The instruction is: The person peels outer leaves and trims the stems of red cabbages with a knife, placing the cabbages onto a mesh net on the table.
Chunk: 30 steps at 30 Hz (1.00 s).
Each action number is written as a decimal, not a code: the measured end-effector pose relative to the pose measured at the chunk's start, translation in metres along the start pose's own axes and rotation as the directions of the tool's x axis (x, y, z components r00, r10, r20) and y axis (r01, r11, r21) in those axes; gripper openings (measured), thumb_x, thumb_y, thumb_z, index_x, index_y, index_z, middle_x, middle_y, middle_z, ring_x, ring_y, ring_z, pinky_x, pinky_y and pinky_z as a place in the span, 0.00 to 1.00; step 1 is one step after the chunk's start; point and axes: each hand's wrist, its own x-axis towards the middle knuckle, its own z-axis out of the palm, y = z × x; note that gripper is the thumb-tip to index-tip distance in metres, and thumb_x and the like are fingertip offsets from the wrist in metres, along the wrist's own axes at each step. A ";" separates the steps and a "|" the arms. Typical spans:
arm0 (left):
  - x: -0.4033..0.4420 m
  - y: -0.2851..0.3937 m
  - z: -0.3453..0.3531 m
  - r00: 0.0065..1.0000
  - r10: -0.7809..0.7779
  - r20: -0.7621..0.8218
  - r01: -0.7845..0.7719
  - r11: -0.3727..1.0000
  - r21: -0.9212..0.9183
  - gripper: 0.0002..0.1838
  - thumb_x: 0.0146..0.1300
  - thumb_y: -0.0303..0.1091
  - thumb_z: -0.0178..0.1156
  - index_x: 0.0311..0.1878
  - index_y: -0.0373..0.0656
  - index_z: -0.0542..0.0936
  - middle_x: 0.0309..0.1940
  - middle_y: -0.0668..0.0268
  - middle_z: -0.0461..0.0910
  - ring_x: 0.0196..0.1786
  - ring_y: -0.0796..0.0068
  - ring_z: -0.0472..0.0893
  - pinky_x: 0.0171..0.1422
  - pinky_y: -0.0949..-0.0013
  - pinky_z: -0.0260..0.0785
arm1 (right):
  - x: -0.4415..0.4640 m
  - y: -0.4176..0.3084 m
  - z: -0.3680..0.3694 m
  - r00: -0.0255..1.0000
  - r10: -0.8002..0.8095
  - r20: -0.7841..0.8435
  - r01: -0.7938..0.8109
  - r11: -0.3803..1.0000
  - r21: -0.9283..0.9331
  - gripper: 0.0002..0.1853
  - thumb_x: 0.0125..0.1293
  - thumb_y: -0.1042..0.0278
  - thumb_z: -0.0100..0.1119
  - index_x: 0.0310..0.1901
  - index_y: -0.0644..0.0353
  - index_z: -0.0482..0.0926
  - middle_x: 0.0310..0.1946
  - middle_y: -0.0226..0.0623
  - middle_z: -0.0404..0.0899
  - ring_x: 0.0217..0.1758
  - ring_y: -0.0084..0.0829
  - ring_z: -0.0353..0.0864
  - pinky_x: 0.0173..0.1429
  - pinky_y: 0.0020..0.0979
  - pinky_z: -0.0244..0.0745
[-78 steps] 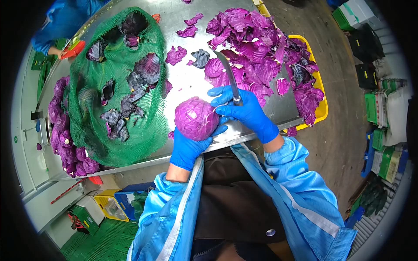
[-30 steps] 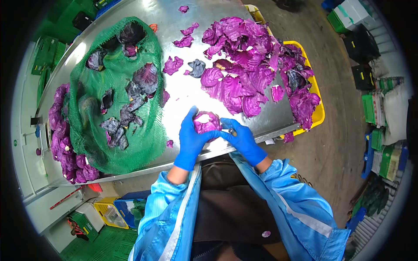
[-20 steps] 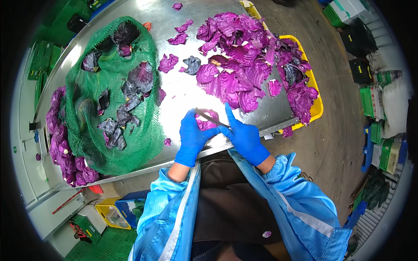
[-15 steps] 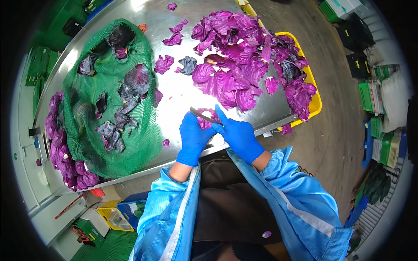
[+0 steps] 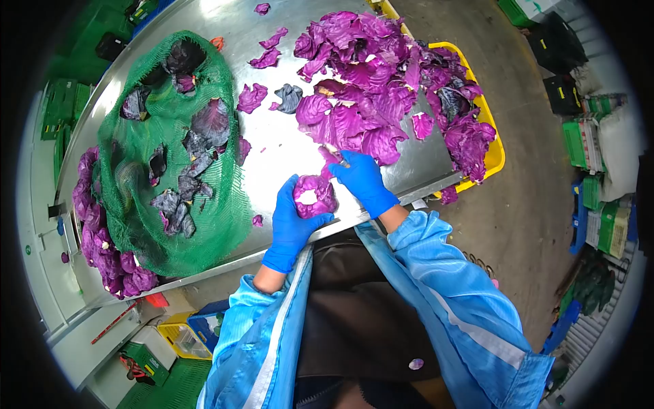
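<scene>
A small red cabbage (image 5: 316, 195), its pale cut stem end facing up, sits at the table's near edge. My left hand (image 5: 293, 221), in a blue glove, wraps around it from the left and below, thumb along the near side. To the upper right, my gloved right hand (image 5: 364, 180) is closed on a purple cabbage leaf (image 5: 330, 162) beside the head. The knife is not clearly visible now. Just beyond lies a big heap of loose purple leaves (image 5: 368, 102).
Left on the metal table (image 5: 266, 163) lies a green mesh bag (image 5: 136, 225) with dark wilted leaves on it. More red cabbages (image 5: 102, 252) are piled at the left edge. A yellow crate (image 5: 496, 153) heaped with leaves stands by the right edge.
The knife that lay across the cabbage is no longer clearly seen. My right hand has moved up and away from the head with a leaf, leaving the pale stem end exposed.
</scene>
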 end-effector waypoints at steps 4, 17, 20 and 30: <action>0.003 0.019 -0.007 0.988 -0.071 -0.136 0.011 0.916 -0.401 0.57 0.35 0.35 0.83 0.70 0.37 0.60 0.62 0.55 0.69 0.62 0.63 0.72 0.69 0.62 0.65 | 0.011 0.013 -0.011 0.973 0.178 -0.149 -0.140 0.962 0.236 0.23 0.59 0.53 0.67 0.44 0.67 0.78 0.22 0.40 0.82 0.26 0.31 0.83 0.32 0.34 0.75; 0.018 0.024 -0.021 0.967 0.009 -0.254 -0.099 0.934 -0.343 0.56 0.32 0.31 0.83 0.68 0.36 0.62 0.62 0.57 0.69 0.63 0.64 0.71 0.70 0.63 0.64 | -0.027 -0.079 -0.029 0.976 0.013 0.217 -0.084 0.943 0.321 0.19 0.57 0.60 0.67 0.46 0.64 0.83 0.31 0.38 0.84 0.31 0.28 0.82 0.39 0.30 0.77; 0.020 0.023 -0.033 0.960 -0.181 -0.211 0.045 0.850 -0.524 0.56 0.32 0.32 0.83 0.68 0.36 0.63 0.63 0.57 0.70 0.63 0.64 0.72 0.70 0.63 0.64 | -0.021 -0.075 -0.047 0.951 0.111 0.287 -0.227 0.883 0.411 0.18 0.59 0.64 0.66 0.49 0.64 0.82 0.28 0.34 0.84 0.25 0.22 0.80 0.33 0.25 0.76; 0.025 0.038 -0.032 0.943 0.171 -0.284 -0.233 0.952 -0.200 0.55 0.33 0.28 0.81 0.70 0.38 0.63 0.66 0.57 0.67 0.65 0.64 0.71 0.70 0.63 0.64 | -0.019 -0.105 -0.030 0.954 -0.085 0.286 0.000 0.958 0.286 0.31 0.52 0.54 0.71 0.54 0.65 0.78 0.34 0.41 0.84 0.33 0.28 0.83 0.40 0.30 0.78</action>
